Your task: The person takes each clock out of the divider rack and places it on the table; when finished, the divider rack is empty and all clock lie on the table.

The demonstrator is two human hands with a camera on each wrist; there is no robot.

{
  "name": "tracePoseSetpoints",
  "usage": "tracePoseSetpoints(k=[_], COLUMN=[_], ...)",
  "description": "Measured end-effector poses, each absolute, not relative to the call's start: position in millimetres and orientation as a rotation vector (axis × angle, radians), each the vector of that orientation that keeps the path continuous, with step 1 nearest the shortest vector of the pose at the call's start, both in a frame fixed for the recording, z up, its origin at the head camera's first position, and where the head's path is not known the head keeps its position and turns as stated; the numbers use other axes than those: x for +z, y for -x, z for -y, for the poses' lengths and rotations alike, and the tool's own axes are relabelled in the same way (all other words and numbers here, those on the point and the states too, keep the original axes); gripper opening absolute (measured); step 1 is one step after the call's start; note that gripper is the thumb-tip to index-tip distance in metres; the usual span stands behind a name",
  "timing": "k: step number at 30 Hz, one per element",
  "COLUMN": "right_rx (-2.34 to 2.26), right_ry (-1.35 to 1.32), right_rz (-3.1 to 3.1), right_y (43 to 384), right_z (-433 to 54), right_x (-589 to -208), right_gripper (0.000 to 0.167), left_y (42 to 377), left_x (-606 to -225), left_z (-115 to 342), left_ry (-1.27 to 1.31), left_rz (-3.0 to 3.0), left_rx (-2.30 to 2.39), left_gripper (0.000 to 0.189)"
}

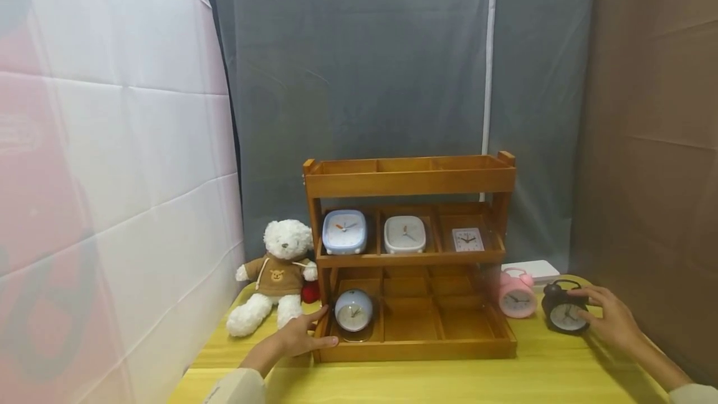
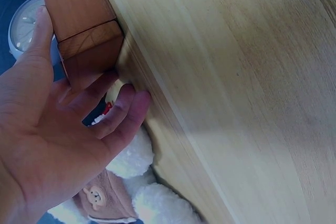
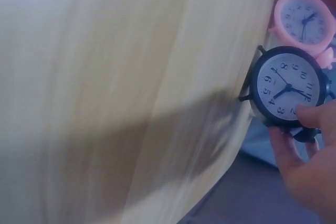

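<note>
A wooden three-tier rack [image 1: 412,351] stands on the table, its lower left corner gripped by my left hand [image 1: 297,336]. In the left wrist view the thumb lies on one side of the wooden corner [image 2: 90,45], with the fingers bent on the other. Beside that hand, a round blue-grey clock [image 1: 353,310] sits in the bottom tier's left compartment. At the right, my right hand [image 1: 611,320] holds a black twin-bell alarm clock [image 3: 287,86], thumb on the edge of its face and fingers at its side. A pink alarm clock [image 1: 517,295] stands between it and the rack.
The middle tier carries a blue-rimmed clock [image 1: 344,232], a white rounded clock [image 1: 405,234] and a small square clock [image 1: 468,240]. A white teddy bear [image 1: 280,273] in a brown top sits left of the rack. Behind the pink clock lies a white box [image 1: 533,269].
</note>
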State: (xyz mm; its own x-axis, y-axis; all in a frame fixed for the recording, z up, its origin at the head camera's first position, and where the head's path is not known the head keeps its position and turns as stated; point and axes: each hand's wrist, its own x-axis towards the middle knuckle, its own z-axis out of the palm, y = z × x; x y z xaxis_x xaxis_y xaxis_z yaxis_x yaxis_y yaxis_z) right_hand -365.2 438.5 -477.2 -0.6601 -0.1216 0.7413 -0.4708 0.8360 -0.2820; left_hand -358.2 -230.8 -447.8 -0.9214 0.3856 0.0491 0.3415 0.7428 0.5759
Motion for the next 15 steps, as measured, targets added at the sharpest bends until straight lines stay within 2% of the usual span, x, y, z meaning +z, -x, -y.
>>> tracePoseSetpoints(k=[15], right_rx=[0.651], right_ry=[-0.309], right_rz=[2.251], right_y=[392], right_z=[-426], right_x=[-473], right_gripper=[0.038], left_y=[355], left_x=[-446], left_z=[229], left_ry=[-0.534], left_rz=[-2.841], left_rx=[0.938], left_gripper=[0.093])
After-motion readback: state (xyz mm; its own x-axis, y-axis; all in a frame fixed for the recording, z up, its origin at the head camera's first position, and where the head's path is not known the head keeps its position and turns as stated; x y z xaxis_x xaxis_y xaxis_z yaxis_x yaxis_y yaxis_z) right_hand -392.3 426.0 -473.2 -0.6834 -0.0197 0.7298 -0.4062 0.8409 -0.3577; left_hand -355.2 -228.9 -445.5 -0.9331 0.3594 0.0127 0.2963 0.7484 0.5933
